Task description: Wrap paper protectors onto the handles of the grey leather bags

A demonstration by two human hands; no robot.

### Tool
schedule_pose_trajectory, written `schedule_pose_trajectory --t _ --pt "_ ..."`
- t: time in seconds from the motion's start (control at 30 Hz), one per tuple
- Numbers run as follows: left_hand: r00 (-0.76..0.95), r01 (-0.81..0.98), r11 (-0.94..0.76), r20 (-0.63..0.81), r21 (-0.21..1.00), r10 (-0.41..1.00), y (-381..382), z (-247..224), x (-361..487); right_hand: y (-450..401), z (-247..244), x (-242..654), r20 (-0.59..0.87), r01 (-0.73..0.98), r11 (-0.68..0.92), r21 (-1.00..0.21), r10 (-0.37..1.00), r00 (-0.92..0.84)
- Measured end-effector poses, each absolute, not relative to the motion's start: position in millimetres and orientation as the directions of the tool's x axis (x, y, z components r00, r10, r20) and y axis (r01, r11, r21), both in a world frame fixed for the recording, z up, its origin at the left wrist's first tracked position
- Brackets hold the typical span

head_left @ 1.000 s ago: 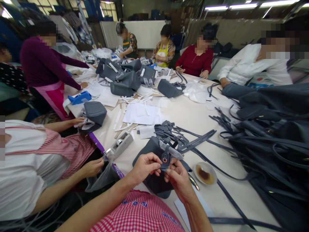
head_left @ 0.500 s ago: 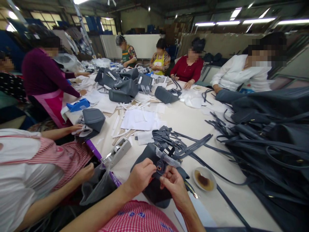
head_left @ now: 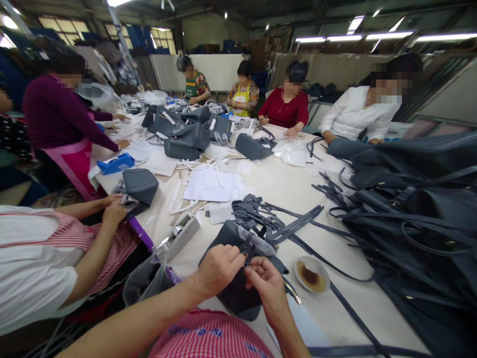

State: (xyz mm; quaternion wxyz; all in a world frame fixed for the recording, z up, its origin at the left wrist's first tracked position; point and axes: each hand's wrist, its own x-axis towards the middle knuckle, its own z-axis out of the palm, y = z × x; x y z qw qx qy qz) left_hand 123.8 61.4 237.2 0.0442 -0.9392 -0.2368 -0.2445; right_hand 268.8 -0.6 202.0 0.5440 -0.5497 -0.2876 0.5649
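A dark grey handbag (head_left: 238, 294) lies in front of me at the table's near edge, with clear plastic wrap (head_left: 257, 241) around its handle. On its front a short buckle strap (head_left: 247, 245) with a small orange-brown ring shows between my hands. My left hand (head_left: 222, 270) is closed, thumb and fingers pinching the strap near the ring. Close beside it, my right hand (head_left: 265, 281) pinches the strap's lower end, its fingers curled. The fingertips hide the exact spot they grip.
A dish of brown liquid (head_left: 311, 274) stands right of the bag. Loose straps (head_left: 249, 211) lie behind it, a tape dispenser (head_left: 178, 237) to the left. Dark bags (head_left: 417, 214) are heaped at right. A co-worker's hands (head_left: 114, 209) hold another bag (head_left: 140, 186). Other people surround the table.
My left hand has moved slightly right, over the ring, and the hands are closer together. The left neighbour's lower hand has risen to their bag. The view has shifted a little.
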Motion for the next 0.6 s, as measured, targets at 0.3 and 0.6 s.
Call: schedule_pose_trajectory --t 0.3,0.6 --pt "0.632 0.544 -0.783 0.466 0.302 0.619 69 226 140 -1 193 263 -0.235 -0.041 -0.232 -0.972 0.943 0.234" --pt "0.618 0.395 -0.621 0.305 0.677 0.725 84 249 129 -13 196 258 -0.384 -0.029 -0.401 -0.916 0.894 -0.232"
